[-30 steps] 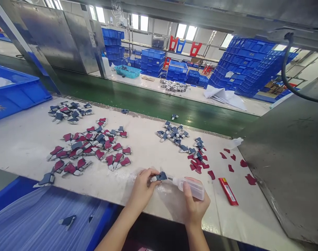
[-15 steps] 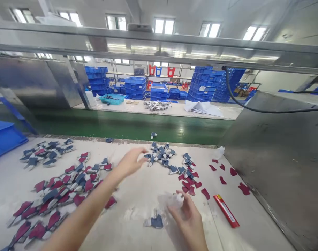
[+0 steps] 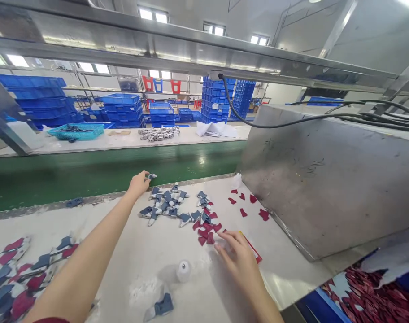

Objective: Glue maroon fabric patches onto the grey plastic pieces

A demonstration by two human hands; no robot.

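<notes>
At the green conveyor belt, my left hand is stretched forward, its fingertips closed on a small blue-and-white piece. My right hand hovers open, thumb and fingers apart, beside a cluster of dark red flat pieces. A small white bottle with a narrow tip stands on the table between my arms. Below it lies a single blue-and-white piece. Several more blue-and-white pieces are heaped near the belt edge. The red-and-yellow packet is partly hidden behind my right hand.
Many red, blue and white pieces spread at the left. A steel housing bounds the right side, with a black cable above. A blue bin of red pieces sits lower right. A steel beam crosses overhead.
The view has swung right. My left hand has moved forward onto the piece on the belt. My right hand has let go of the bottle, now standing on the table, and moved toward the red pieces.
</notes>
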